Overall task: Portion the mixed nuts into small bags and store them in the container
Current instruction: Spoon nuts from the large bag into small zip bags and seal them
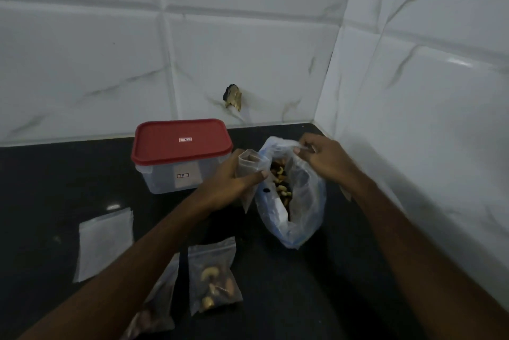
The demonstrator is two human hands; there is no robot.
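A large clear plastic bag (303,202) of mixed nuts (281,182) stands open on the black counter (316,284). My right hand (325,158) pinches its far rim. My left hand (234,180) grips a small empty zip bag (248,160) and the near rim of the big bag. A filled small bag (213,276) lies near the front, and another filled one (157,309) is partly hidden under my left forearm. An empty small bag (104,243) lies flat at the left. A clear container (176,177) with a red lid (180,140) stands closed behind.
White tiled walls (248,50) close the corner behind and at the right. A chipped hole (233,97) marks the back wall.
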